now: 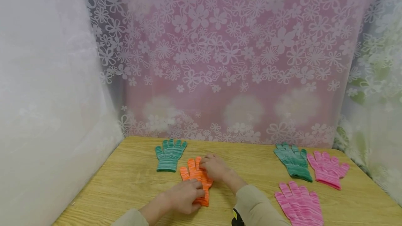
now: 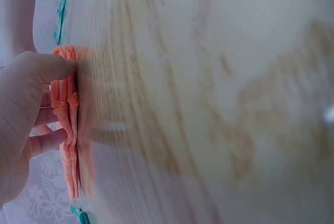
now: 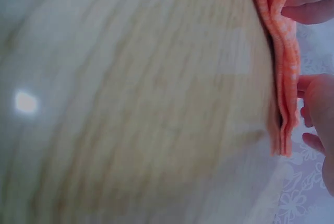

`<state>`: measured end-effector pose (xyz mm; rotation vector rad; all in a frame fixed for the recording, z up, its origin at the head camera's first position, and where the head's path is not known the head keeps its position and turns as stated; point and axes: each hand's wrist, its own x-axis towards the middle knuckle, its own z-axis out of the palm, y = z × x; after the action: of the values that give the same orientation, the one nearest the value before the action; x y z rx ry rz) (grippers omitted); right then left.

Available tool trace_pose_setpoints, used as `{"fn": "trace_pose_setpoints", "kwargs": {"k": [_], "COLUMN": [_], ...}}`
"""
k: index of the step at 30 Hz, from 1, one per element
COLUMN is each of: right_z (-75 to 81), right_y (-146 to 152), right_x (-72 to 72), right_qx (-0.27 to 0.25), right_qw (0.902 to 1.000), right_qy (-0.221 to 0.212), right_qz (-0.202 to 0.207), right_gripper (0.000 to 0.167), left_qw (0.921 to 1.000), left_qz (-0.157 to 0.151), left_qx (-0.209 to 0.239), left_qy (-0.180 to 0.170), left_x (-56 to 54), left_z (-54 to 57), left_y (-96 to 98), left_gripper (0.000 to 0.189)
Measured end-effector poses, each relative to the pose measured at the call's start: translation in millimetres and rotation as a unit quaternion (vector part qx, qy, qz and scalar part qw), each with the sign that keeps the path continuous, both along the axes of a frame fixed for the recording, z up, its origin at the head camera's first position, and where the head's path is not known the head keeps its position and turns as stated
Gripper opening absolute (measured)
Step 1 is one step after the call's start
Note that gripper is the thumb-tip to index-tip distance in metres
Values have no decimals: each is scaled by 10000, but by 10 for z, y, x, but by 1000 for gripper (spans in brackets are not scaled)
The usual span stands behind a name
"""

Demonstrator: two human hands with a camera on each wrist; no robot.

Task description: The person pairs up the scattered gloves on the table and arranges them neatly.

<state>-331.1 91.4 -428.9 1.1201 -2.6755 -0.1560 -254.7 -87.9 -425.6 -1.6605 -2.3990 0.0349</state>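
Observation:
An orange knit glove (image 1: 196, 175), seen edge-on in both wrist views, lies with its fingers pointing away from me. Several layers show along its edge; whether two gloves are stacked cannot be told. My left hand (image 1: 185, 196) pinches the cuff end, its thumb (image 2: 60, 67) at the edge and its fingers curled over the knit. At the glove's finger end, my right hand (image 1: 215, 167) touches the upper right side with loosely bent fingers (image 3: 308, 83). A green glove (image 1: 169, 158) lies just beyond, to the left.
On the right of the wooden table (image 1: 119, 180) lie a second green glove (image 1: 293, 163), a pink glove (image 1: 328, 170) and another pink glove (image 1: 299, 205) nearer me. A flowered pink curtain (image 1: 235, 62) hangs behind, and a pale sheet (image 1: 56, 97) on the left.

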Motion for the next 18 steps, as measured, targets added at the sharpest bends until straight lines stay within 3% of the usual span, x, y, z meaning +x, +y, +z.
{"fn": "trace_pose_setpoints", "kwargs": {"k": [5,12,18], "right_z": [78,82,24], "right_y": [44,30,-5], "right_x": [22,6,49], "right_qx": [-428,-481,-157], "right_qw": [9983,9861,9883], "right_qy": [-26,671,728], "right_qz": [406,1443,1331], "right_gripper": [23,7,10], "left_qw": [10000,9996,9997], "left_qz": [-31,-43,-62], "left_qx": [44,86,33], "left_qy": [79,254,223], "left_x": [-9,-5,-15], "left_z": [-17,-20,-33], "left_y": [-7,-30,-14], "left_gripper": [12,14,14]}}
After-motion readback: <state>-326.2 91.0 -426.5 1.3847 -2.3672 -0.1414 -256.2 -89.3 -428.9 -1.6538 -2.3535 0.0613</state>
